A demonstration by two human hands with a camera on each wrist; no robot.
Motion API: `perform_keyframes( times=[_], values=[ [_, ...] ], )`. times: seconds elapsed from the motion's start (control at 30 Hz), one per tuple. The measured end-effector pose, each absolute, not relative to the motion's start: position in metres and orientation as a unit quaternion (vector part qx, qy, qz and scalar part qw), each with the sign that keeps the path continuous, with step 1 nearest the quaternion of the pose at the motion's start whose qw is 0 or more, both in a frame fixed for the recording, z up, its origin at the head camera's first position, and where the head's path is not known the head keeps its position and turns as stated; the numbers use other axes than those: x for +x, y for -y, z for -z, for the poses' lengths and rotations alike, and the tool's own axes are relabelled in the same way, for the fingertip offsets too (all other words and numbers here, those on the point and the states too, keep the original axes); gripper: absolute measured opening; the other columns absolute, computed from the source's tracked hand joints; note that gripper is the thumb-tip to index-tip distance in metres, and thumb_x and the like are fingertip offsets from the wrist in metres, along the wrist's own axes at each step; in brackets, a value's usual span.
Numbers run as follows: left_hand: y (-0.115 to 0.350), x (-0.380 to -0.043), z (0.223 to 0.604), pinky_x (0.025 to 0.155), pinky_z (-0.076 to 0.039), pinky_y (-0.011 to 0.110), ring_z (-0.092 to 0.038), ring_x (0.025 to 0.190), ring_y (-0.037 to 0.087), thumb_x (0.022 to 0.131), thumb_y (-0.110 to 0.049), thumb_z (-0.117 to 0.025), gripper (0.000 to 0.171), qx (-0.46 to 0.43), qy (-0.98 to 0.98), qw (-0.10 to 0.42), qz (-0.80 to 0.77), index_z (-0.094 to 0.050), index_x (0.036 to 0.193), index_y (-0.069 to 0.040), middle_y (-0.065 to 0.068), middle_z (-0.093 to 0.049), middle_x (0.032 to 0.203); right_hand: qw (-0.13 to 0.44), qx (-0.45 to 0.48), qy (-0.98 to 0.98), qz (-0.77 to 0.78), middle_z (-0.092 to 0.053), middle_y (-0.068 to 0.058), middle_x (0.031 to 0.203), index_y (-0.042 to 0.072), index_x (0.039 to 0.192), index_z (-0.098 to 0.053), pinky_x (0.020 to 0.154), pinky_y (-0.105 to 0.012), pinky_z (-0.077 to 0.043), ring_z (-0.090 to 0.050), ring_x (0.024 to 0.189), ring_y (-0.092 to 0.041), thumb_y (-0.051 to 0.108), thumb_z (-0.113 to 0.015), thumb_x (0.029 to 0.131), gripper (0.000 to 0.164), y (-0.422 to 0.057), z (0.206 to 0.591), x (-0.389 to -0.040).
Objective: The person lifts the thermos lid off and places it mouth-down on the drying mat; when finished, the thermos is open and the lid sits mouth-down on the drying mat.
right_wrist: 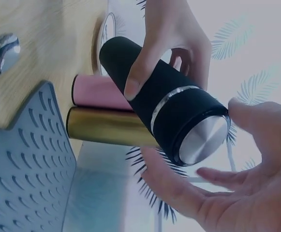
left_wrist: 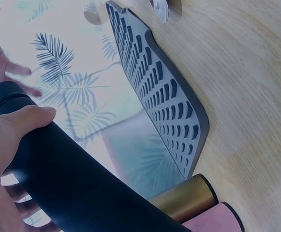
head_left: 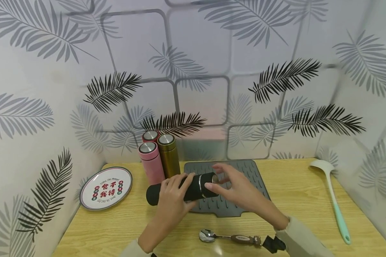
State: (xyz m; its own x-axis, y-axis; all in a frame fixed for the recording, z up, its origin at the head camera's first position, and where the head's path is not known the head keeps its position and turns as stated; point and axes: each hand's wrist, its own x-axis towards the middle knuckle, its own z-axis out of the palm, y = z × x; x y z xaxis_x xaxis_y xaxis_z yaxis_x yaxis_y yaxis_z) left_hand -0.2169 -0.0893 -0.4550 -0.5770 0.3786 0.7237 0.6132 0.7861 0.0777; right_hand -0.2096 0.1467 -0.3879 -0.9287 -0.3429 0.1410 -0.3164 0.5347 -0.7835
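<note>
Black flask (head_left: 191,191) gripped by the left hand (head_left: 173,196), its lid end inside the spread of the right hand (head_left: 236,185)

The flask is lifted off the bench (head_left: 296,200) and tilted, its lid end over the dark grey mat (head_left: 252,175) and its base reaching out past the mat's left edge. The left hand wraps the body, fingers over one side and thumb round the other, short of the silver ring (right_wrist: 164,101). The right hand is fairly wide, fingers apart and gently curved about the lid, whose steel top (right_wrist: 205,140) faces its palm. The thumb lies right at the lid's rim; whether it touches is hard to tell, and the other fingers stand clear.

Left of the mat, upright and close together, are a pink bottle (head_left: 153,169), a gold bottle (head_left: 170,160) and a red bottle (head_left: 150,135) partly hidden behind them. Farther left of the mat is a plate (head_left: 106,204) with red and dark lettering. A spoon (head_left: 223,237) lies in front of the mat; a ladle (head_left: 341,222) with a mint handle lies well to its right.
</note>
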Motion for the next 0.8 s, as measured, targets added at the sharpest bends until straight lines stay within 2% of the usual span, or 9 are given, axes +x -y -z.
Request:
perform_keyframes(
  times=[0.07,0.17,0.37,0.47,0.6,0.7,0.8],
  values=[
    [0.089,-0.217,0.455,0.089,-0.054,0.051,-0.066,0.111,0.033,0.063,-0.034,-0.103,0.085,-0.286,0.871,0.364,0.162,-0.066,0.137,-0.013,0.014,-0.07,0.122,0.042,-0.175,-0.873,0.454,-0.057,-0.023,0.147,0.01,0.154,-0.046,0.068,-0.036,-0.061,-0.075,0.088,-0.024,0.046,-0.07,0.1,0.069,-0.146,0.388,-0.209],
    [0.088,-0.217,0.454,0.087,-0.054,0.051,-0.067,0.11,0.033,0.063,-0.034,-0.103,0.085,-0.293,0.868,0.372,0.153,-0.066,0.136,-0.012,0.014,-0.069,0.12,0.062,-0.165,-0.86,0.478,-0.057,-0.029,0.143,0.007,0.155,-0.041,0.059,-0.034,-0.059,-0.072,0.065,-0.018,0.043,-0.068,0.102,0.07,-0.144,0.391,-0.208],
    [0.088,-0.216,0.455,0.086,-0.054,0.051,-0.067,0.108,0.033,0.06,-0.034,-0.104,0.087,-0.292,0.866,0.378,0.148,-0.067,0.135,-0.011,0.014,-0.07,0.12,0.055,-0.146,-0.844,0.513,-0.061,-0.026,0.136,0.004,0.15,-0.043,0.054,-0.038,-0.06,-0.072,0.065,-0.018,0.041,-0.068,0.102,0.066,-0.135,0.4,-0.208],
    [0.089,-0.218,0.455,0.087,-0.055,0.051,-0.067,0.108,0.033,0.059,-0.034,-0.104,0.088,-0.288,0.868,0.377,0.146,-0.067,0.136,-0.012,0.014,-0.07,0.12,0.048,-0.146,-0.837,0.526,-0.057,-0.026,0.142,0.004,0.146,-0.047,0.056,-0.036,-0.06,-0.073,0.072,-0.02,0.038,-0.072,0.1,0.062,-0.133,0.401,-0.207],
    [0.09,-0.219,0.457,0.087,-0.055,0.052,-0.067,0.11,0.033,0.06,-0.033,-0.104,0.087,-0.285,0.871,0.369,0.157,-0.067,0.136,-0.012,0.014,-0.07,0.121,0.015,-0.186,-0.831,0.525,-0.057,-0.021,0.145,0.011,0.145,-0.053,0.07,-0.031,-0.062,-0.073,0.101,-0.027,0.027,-0.079,0.095,0.058,-0.136,0.404,-0.207],
    [0.091,-0.219,0.458,0.087,-0.055,0.052,-0.067,0.111,0.034,0.06,-0.031,-0.104,0.087,-0.283,0.872,0.361,0.171,-0.066,0.136,-0.012,0.015,-0.07,0.121,-0.008,-0.235,-0.816,0.527,-0.06,-0.016,0.138,0.013,0.143,-0.056,0.083,-0.033,-0.062,-0.066,0.113,-0.032,0.017,-0.083,0.091,0.058,-0.139,0.406,-0.207],
    [0.091,-0.219,0.457,0.087,-0.055,0.052,-0.067,0.111,0.033,0.061,-0.032,-0.104,0.086,-0.282,0.872,0.359,0.174,-0.067,0.136,-0.012,0.014,-0.07,0.12,-0.024,-0.279,-0.805,0.524,-0.058,-0.012,0.142,0.015,0.142,-0.058,0.092,-0.041,-0.061,-0.061,0.122,-0.034,0.011,-0.084,0.09,0.058,-0.143,0.408,-0.208]
  ],
)
